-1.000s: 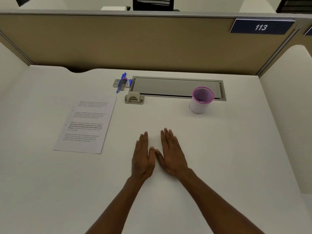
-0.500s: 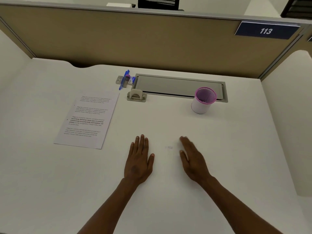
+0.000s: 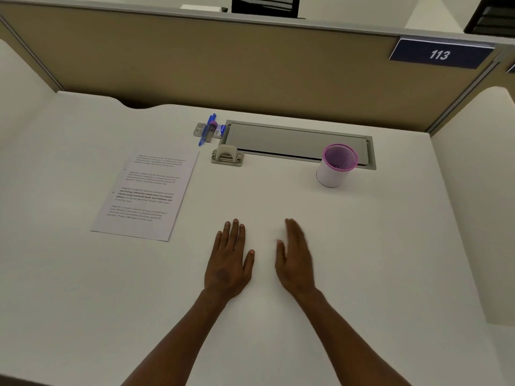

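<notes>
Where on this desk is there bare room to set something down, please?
The widest bare patch lies right of the right hand, nearer than the cup. Another stretches ahead of both hands, between the sheet and the cup. Left of the left hand, nearer than the sheet, is free too. Crowded: pen and hole punch beside the metal flap.

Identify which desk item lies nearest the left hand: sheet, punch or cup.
The printed sheet, lying just left of the left hand; the hole punch and pink-rimmed cup stand farther back.
</notes>
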`<action>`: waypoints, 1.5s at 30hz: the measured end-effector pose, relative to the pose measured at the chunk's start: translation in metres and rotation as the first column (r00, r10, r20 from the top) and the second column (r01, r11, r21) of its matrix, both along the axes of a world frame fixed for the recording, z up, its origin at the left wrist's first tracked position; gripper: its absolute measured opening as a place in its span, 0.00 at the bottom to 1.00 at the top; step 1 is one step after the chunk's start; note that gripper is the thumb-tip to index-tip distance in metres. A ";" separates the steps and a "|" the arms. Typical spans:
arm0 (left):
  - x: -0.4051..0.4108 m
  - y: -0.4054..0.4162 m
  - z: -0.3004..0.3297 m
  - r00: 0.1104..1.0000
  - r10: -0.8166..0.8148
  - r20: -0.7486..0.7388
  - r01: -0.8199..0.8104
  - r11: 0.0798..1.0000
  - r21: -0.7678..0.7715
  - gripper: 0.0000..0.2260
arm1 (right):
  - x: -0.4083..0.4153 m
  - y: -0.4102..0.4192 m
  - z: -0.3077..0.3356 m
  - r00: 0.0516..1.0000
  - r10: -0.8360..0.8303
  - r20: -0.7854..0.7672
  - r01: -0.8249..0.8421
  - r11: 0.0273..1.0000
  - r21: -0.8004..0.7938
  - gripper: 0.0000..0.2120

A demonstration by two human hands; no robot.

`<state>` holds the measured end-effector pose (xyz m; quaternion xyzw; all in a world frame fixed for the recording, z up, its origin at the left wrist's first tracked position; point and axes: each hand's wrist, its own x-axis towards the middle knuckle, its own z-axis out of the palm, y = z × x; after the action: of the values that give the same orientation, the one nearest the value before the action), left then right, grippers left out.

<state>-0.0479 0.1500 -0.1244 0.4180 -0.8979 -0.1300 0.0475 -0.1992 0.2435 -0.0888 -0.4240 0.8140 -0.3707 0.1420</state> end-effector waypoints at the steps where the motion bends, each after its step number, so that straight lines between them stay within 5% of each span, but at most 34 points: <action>1: 0.000 0.000 0.000 1.000 0.003 -0.001 -0.003 1.000 -0.002 0.30 | -0.013 0.005 0.001 0.998 -0.065 -0.026 0.065 0.998 -0.014 0.28; 6: -0.002 0.001 0.000 1.000 0.019 -0.019 -0.019 1.000 0.002 0.30 | -0.054 0.034 -0.015 0.960 0.157 -0.230 -0.066 0.930 0.361 0.52; 12: -0.002 0.000 0.000 1.000 0.019 -0.017 -0.019 1.000 -0.008 0.30 | -0.060 0.000 -0.024 0.927 0.228 -0.297 -0.066 0.881 0.469 0.56; 19: -0.003 0.000 0.002 1.000 0.028 -0.009 -0.028 1.000 -0.002 0.31 | -0.058 -0.011 -0.014 0.902 0.367 -0.228 -0.281 0.899 0.336 0.42; 23: -0.003 -0.001 0.002 0.999 0.029 -0.018 -0.029 1.000 -0.002 0.31 | -0.045 -0.010 -0.006 0.731 0.619 -0.288 -0.547 0.784 0.295 0.24; 31: -0.001 0.000 0.000 0.998 0.030 -0.052 -0.030 1.000 0.000 0.31 | -0.061 -0.001 0.010 0.520 0.733 -0.438 -0.654 0.672 0.348 0.16; 40: -0.001 -0.001 -0.001 0.998 0.022 -0.055 -0.022 1.000 0.001 0.31 | -0.055 -0.019 0.033 0.550 0.782 -0.293 -0.568 0.608 0.555 0.12; 45: -0.001 -0.002 -0.003 0.999 0.031 -0.044 -0.030 1.000 0.007 0.31 | -0.023 -0.009 0.028 0.701 0.623 -0.346 -0.418 0.753 0.508 0.06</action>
<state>-0.0494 0.1484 -0.1271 0.4288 -0.8897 -0.1410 0.0678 -0.2219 0.2341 -0.0604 -0.6838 0.7209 -0.0215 0.1109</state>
